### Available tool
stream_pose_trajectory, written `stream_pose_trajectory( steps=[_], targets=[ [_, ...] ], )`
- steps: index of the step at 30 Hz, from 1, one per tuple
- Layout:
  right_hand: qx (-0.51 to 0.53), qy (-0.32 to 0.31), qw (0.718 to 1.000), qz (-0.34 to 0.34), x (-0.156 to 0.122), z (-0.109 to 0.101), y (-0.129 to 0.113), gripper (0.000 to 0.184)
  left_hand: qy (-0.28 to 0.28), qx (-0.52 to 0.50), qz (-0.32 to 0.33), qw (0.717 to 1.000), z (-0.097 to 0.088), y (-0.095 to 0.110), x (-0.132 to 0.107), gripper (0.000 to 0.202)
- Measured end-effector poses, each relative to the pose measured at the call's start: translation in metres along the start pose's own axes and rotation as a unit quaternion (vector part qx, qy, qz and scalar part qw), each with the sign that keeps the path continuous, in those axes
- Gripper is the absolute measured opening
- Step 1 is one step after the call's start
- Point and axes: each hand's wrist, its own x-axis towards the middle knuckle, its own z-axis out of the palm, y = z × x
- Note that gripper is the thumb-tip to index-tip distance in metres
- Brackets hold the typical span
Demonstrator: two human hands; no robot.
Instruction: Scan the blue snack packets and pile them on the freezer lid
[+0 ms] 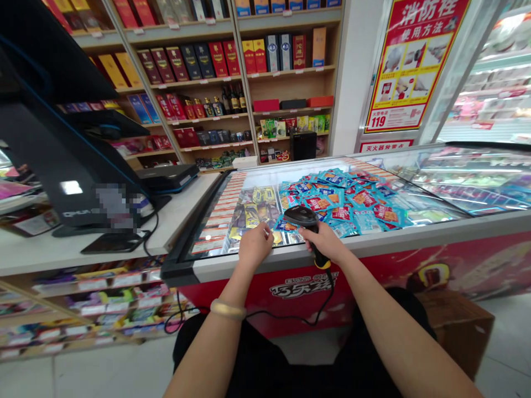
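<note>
My right hand is wrapped round the handle of a black barcode scanner with a yellow band low on its grip. The scanner's head points left, over the glass top of a chest freezer. A dark cable hangs from the handle and runs off to the left. My left hand is at the freezer's near edge, its fingers curled together; whatever they may hold is hidden. Close beyond it lies a blue packet, partly behind the scanner. Many blue and red snack packets are heaped on the glass.
To the left stands a counter with a black checkout terminal and a dark phone-like slab. Shelves of boxed goods line the back wall. A cardboard box sits on the floor by my right leg.
</note>
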Motion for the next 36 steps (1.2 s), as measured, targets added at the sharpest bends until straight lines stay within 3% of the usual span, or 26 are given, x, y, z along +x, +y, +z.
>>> stream_pose_trajectory(
  steps=[3,7,9,13,17,20,29,36],
  targets=[
    [-0.005,0.002,1.0,0.006,0.001,0.0,-0.001,0.03,0.09,-0.04,0.061,0.993,0.006,-0.008,0.003,0.009],
    [0.003,-0.011,1.0,0.008,0.002,0.0,0.0,0.032,0.278,-0.123,0.15,0.941,0.006,-0.013,0.003,0.004],
    [0.008,-0.017,1.0,0.01,0.002,-0.001,0.001,0.034,0.335,-0.147,0.18,0.913,-0.003,-0.006,0.0,0.004],
    [0.006,-0.02,1.0,0.004,0.002,-0.002,0.004,0.035,0.391,-0.158,0.239,0.875,-0.034,0.021,-0.009,0.008],
    [0.006,-0.018,1.0,0.003,0.001,-0.003,0.004,0.036,0.414,-0.157,0.281,0.851,-0.06,0.045,-0.017,0.004],
    [0.011,-0.018,1.0,0.005,0.001,-0.003,0.003,0.036,0.416,-0.157,0.299,0.844,-0.067,0.053,-0.02,0.004],
    [0.024,-0.025,0.999,0.002,0.0,-0.003,0.0,0.035,0.332,-0.123,0.291,0.889,-0.056,0.06,-0.023,0.006],
    [0.025,-0.022,0.999,0.001,0.002,-0.002,0.005,0.034,0.315,-0.116,0.302,0.892,-0.054,0.058,-0.023,0.009]
  ],
)
